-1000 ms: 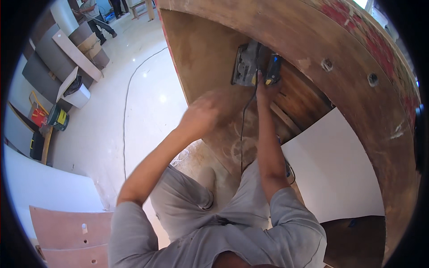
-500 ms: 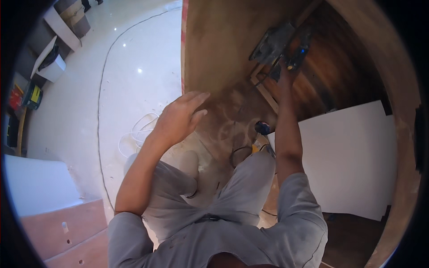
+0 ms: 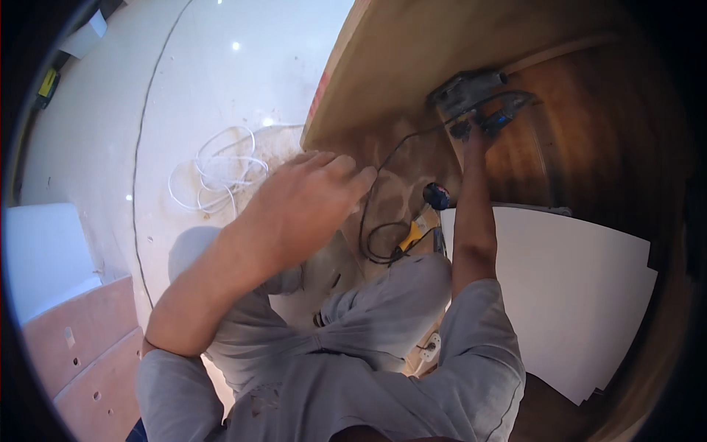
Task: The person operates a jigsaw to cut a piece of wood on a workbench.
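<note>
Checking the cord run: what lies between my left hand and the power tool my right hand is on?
In the head view, a thin black cord crosses dusty plywood panel between the left hand and the grey power tool at the right hand.

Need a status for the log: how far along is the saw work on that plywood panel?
Looks done: sawdust lies on the plywood panel below the saw, so some cutting looks done. In hand: right hand on the jigsaw against the panel, left hand lifted near its black cord. Left: cannot tell; no cut line or panel end shows.
</note>
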{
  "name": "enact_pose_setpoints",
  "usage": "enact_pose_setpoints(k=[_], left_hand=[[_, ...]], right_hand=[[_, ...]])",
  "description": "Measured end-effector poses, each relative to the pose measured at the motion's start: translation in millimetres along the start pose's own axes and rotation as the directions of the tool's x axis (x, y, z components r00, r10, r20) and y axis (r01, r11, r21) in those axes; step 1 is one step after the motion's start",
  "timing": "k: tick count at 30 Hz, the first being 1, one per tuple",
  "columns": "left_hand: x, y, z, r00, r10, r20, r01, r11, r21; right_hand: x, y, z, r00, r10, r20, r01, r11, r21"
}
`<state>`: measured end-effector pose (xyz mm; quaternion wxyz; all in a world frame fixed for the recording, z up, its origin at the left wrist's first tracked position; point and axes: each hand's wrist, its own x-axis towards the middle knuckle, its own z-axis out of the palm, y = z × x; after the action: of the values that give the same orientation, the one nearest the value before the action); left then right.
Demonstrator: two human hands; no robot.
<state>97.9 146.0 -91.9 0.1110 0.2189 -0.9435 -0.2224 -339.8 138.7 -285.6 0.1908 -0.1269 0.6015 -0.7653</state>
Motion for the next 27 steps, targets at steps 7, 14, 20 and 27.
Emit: enact_pose_setpoints(k=[7, 14, 20, 27], left_hand=[[5.4, 7.8, 19.7, 0.985, -0.056, 0.162, 0.042, 0.995, 0.087], [9.9, 15.7, 23.0, 0.898, -0.291, 0.33, 0.208, 0.941, 0.267], [26.9, 18.8, 30.4, 0.854, -0.343, 0.39, 0.194, 0.907, 0.374], [31.0, 18.1, 36.2, 0.848, -0.32, 0.421, 0.187, 0.926, 0.327]], right_hand=[[42.1, 6.8, -22.8, 0.99, 0.046, 0.136, -0.066, 0.988, 0.142], [115.9, 70.8, -82.4, 0.98, -0.162, -0.116, 0.157, 0.986, -0.048], [100.9, 89.6, -58.2, 0.951, 0.072, -0.301, -0.017, 0.983, 0.183], [102.4, 126.7, -63.2, 0.929, -0.184, -0.322, 0.239, 0.961, 0.139]])
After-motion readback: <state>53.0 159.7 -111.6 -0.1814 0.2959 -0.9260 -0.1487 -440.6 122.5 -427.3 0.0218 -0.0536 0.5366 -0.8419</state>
